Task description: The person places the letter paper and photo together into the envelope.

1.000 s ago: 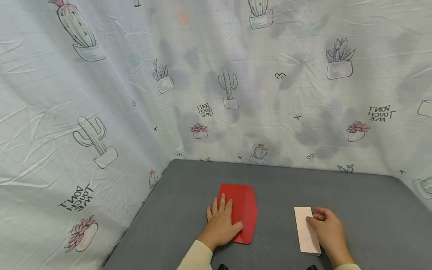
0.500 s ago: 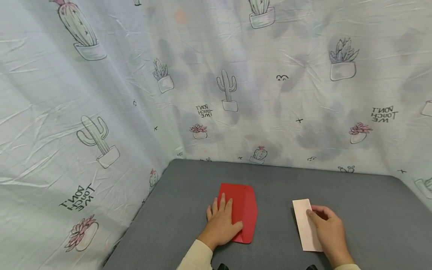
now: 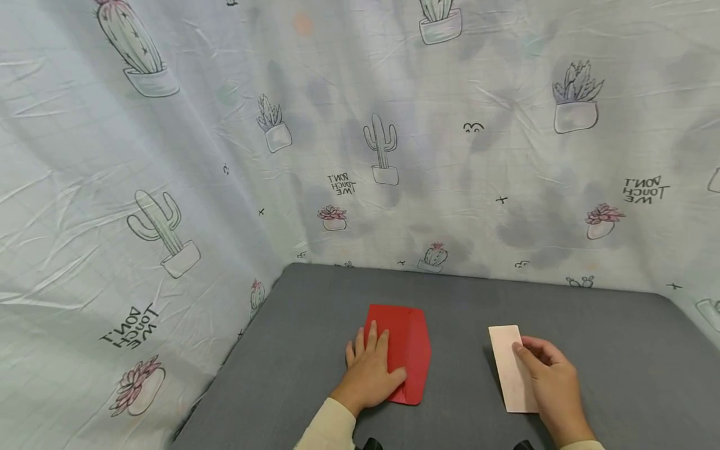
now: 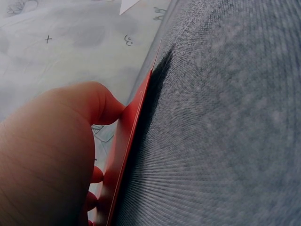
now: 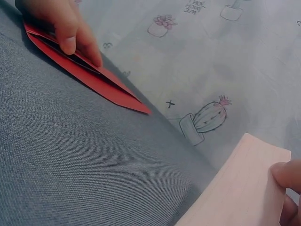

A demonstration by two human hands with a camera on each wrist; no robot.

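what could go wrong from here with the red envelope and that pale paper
The right hand pinches the pale paper along one side only, so it might swing or slip.
The opening of the red envelope looks narrow in the right wrist view, so the paper's edge could catch if brought there.
Only the left hand rests on the envelope; if that hand lifts, the envelope might slide.

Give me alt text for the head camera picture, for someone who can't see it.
A person's left hand rests on a red envelope, while the right hand holds a pale pink paper strip to its right, over a gray table. A cactus-print cloth hangs behind.
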